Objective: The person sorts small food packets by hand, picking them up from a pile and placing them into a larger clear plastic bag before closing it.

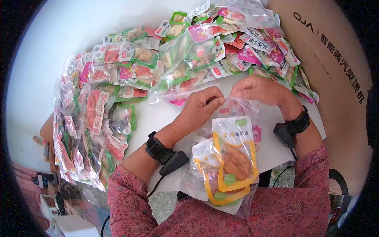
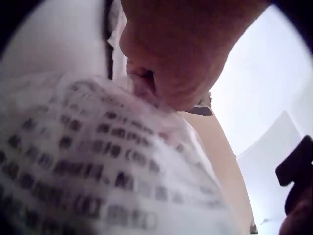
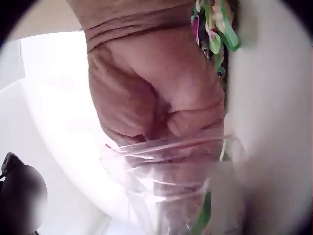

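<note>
A clear plastic bag (image 1: 252, 158) holds several food packets, among them yellow-edged ones (image 1: 237, 164), near the table's front edge. The left hand (image 1: 197, 108) pinches the bag's top edge at its left side between thumb and fingers. At the right side of the bag's mouth, the right hand (image 1: 264, 93) grips the plastic with curled fingers. In the right wrist view the right hand (image 3: 156, 98) holds the bag's red-lined zip edge (image 3: 166, 147). Printed white packaging (image 2: 98, 156) fills the lower left wrist view, below the left hand (image 2: 176, 54).
Filled bags of colourful packets (image 1: 94, 114) lie along the table's left side. More filled bags and packets (image 1: 237, 43) are heaped across the back. A large cardboard box (image 1: 331, 98) stands at the right. The white table (image 1: 158, 122) shows between the piles and the person.
</note>
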Demonstrator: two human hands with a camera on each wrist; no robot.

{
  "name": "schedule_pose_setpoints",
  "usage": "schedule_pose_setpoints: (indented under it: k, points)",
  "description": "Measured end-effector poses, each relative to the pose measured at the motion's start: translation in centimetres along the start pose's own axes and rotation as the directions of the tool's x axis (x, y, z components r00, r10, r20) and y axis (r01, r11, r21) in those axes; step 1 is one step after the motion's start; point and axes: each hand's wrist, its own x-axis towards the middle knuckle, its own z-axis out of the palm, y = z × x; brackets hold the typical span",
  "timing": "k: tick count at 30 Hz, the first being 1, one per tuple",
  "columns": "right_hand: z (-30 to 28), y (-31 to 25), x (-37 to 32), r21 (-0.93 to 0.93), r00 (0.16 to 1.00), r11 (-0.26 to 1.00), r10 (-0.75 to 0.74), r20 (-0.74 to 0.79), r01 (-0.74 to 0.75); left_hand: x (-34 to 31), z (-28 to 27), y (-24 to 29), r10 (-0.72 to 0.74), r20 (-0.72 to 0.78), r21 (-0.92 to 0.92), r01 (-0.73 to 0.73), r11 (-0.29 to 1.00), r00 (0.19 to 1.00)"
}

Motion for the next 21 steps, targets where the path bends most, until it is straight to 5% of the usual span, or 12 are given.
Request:
schedule_pose_setpoints:
  k: [2, 3, 5, 7, 8, 9, 10, 12, 13, 15, 19, 21]
  points:
    - [-0.4, -0.2, -0.1, 0.133, 0.962, 0.99, 0.071, -0.264, -0.037, -0.2, 0.1, -0.1, -0.083, 0.048, -0.047, 0.085, 0.995, 0.995]
    - [-0.7, 0.5, -0.4, 0.144, 0.963, 0.987, 0.109, -0.246, -0.074, -0.3, 1.1, -0.4, -0.095, 0.046, -0.086, 0.098, 0.991, 0.994]
    - [-1.2, 1.8, 0.3, 0.009, 0.839, 1.0, 0.006, -0.543, -0.002, -0.3, 0.8, -0.4, -0.099, 0.116, -0.087, 0.109, 0.99, 0.988]
    - [-1.3, 2.1, 0.7, 0.023, 0.804, 0.999, 0.038, -0.593, -0.03, -0.1, 0.7, -0.3, -0.111, 0.122, -0.038, 0.116, 0.993, 0.986]
    - [-1.0, 2.5, 1.1, -0.259, 0.741, 0.965, -0.149, -0.655, -0.034, -0.1, 0.7, -0.2, -0.123, 0.133, 0.003, 0.124, 0.992, 0.983]
    - [-0.8, 2.7, 1.5, -0.52, 0.671, 0.852, -0.348, -0.654, -0.065, -0.1, 0.7, -0.2, -0.127, 0.128, 0.003, 0.127, 0.992, 0.984]
    - [-0.5, 2.7, 1.8, -0.52, 0.675, 0.852, -0.348, -0.65, -0.062, 0.0, 0.7, -0.2, -0.12, 0.132, -0.002, 0.121, 0.993, 0.984]
    - [0.0, 2.6, 2.6, -0.885, 0.642, 0.444, -0.639, -0.424, -0.141, 0.0, 0.8, -0.3, -0.114, 0.128, -0.011, 0.117, 0.993, 0.985]
    - [0.1, 2.7, 3.2, -0.886, 0.643, 0.443, -0.641, -0.419, -0.136, 0.1, 0.7, -0.3, -0.088, 0.127, -0.008, 0.089, 0.996, 0.988]
    - [0.0, 3.2, 4.1, -0.919, 0.635, 0.195, -0.672, -0.379, -0.343, 0.2, 1.0, -0.7, -0.065, 0.127, -0.007, 0.067, 0.998, 0.99]
    - [-1.4, 2.4, 3.2, -0.917, 0.714, 0.277, -0.576, -0.398, -0.288, 0.3, 1.0, -1.4, -0.08, 0.068, -0.27, 0.096, 0.958, 0.994]
    - [-1.3, 1.7, 2.4, -0.896, 0.558, 0.378, -0.702, -0.442, -0.234, 0.5, 0.6, -1.3, -0.099, 0.036, -0.311, 0.105, 0.945, 0.994]
